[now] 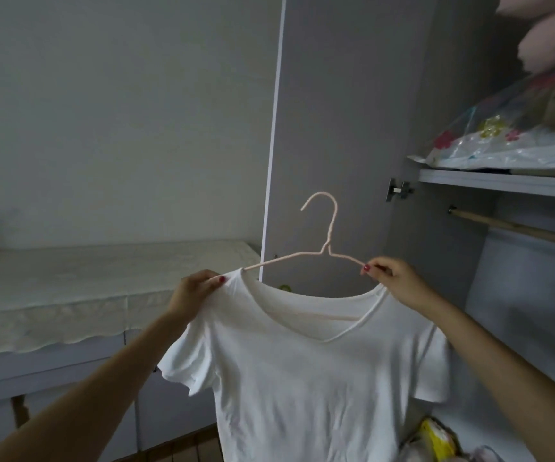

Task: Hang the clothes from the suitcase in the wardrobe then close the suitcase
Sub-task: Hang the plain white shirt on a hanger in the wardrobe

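**White T-shirt held on a hanger before the open wardrobe**

While both arms reach forward, the white T-shirt [309,371] hangs between them, in front of the wardrobe door [342,128]. The left hand [196,291] pinches the shirt's shoulder at the neckline, over one arm of the pink wire hanger [326,241]. The right hand [392,275] pinches the hanger's other arm, collar just below. Beyond, at right, a wooden rail [516,228] runs beneath a shelf [502,183] bearing bagged bedding [516,135].
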